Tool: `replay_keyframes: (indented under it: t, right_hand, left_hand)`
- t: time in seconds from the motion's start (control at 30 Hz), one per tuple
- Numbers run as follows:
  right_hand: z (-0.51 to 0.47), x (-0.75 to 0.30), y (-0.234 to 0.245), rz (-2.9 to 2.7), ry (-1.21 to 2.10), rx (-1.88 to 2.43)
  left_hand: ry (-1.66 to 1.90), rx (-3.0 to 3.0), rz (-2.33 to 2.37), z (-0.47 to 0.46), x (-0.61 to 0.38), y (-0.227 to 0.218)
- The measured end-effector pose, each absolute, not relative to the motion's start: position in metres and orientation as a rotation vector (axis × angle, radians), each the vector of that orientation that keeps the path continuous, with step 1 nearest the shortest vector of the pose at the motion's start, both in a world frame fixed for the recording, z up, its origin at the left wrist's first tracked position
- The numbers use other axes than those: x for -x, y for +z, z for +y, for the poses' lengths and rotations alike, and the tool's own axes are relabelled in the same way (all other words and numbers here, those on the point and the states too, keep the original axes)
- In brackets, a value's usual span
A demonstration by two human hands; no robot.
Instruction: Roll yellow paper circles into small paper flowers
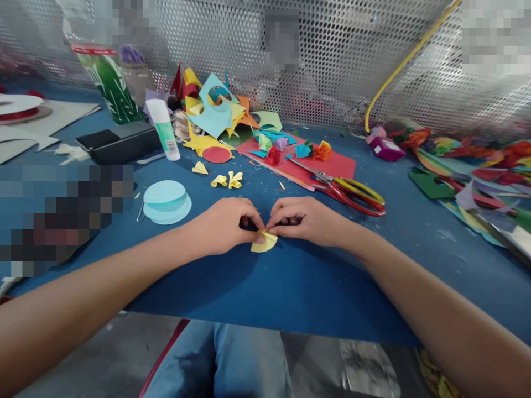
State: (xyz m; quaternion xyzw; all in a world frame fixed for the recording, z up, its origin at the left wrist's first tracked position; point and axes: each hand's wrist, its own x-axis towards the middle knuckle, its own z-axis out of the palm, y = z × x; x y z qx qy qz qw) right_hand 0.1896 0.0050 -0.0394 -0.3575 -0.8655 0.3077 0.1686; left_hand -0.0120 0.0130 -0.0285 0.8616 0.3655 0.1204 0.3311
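Note:
Near the table's front edge, a small folded piece of yellow paper [265, 243] is pinched between my two hands. My left hand [228, 225] grips its upper left part with thumb and fingers. At the top right of the same piece, my right hand [305, 221] is closed in a pinch. The fingertips of both hands nearly meet and hide the paper's upper edge. Just beyond them lie a folded yellow paper petal [199, 168] and some curled yellow paper pieces [234, 179]. Light blue paper circles [166, 202] are stacked to the left of my left hand.
Scissors [348, 193] with red and yellow handles rest partly on red paper [336, 164], beside small paper flowers [302, 149]. A glue stick [165, 130] stands near a black case [120, 141]. Paper scraps [213, 108] pile up behind. A perforated metal panel [332, 66] borders the back.

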Motion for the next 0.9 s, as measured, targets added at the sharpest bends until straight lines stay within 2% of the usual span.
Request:
replay_keyframes:
  t: [0.9]
  right_hand:
    - [-0.0001,-0.1847,-0.0398,-2.541,0.669,0.988]
  left_hand:
    - [0.294,-2.435,0.860,0.0118,0.0137,-0.0279]
